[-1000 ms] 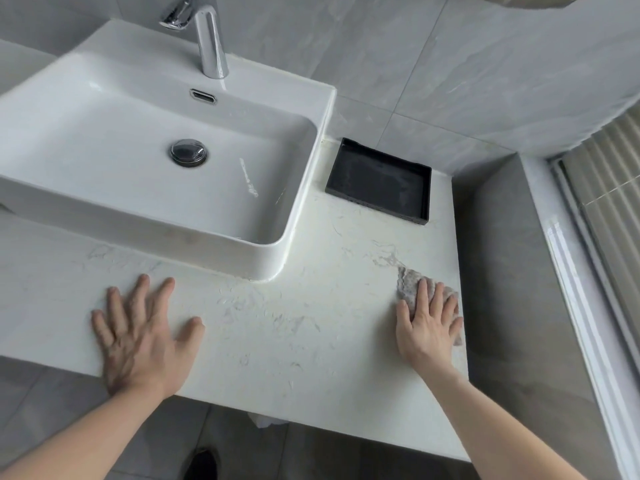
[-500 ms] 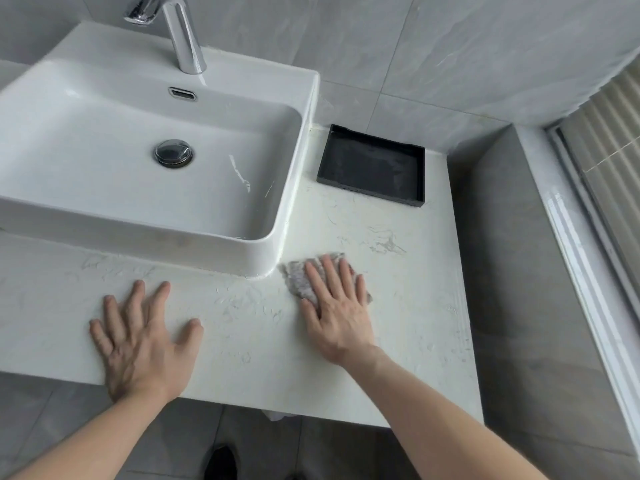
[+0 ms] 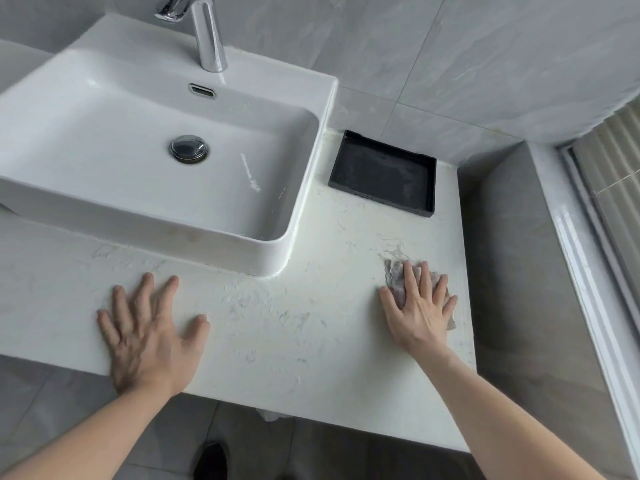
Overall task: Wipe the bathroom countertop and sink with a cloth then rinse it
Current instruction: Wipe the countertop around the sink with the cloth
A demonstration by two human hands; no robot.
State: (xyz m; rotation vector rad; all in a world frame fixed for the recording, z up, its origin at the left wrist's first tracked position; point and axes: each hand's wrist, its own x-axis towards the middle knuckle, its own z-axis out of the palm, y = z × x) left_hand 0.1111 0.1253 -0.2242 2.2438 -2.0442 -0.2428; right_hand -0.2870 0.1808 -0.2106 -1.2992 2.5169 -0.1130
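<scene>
A white marbled countertop [image 3: 298,327] carries a white square vessel sink [image 3: 145,161] with a chrome faucet [image 3: 207,36] and a closed drain plug [image 3: 188,148]. My right hand [image 3: 420,306] presses flat, fingers straight, on a small grey cloth [image 3: 396,278] near the counter's right edge. The cloth shows beyond my fingertips and at the right of my palm. My left hand [image 3: 149,336] rests flat with spread fingers on the counter in front of the sink. Wet streaks mark the counter between my hands.
A black rectangular tray [image 3: 382,171] sits at the back right of the counter against the grey tiled wall. A grey ledge [image 3: 512,271] and a window frame [image 3: 595,306] border the right side. Floor tiles and a dark shoe [image 3: 211,459] show below the counter edge.
My right hand has slid the cloth from beside the sink's front corner back to the right edge of the counter. My left hand has stayed in place.
</scene>
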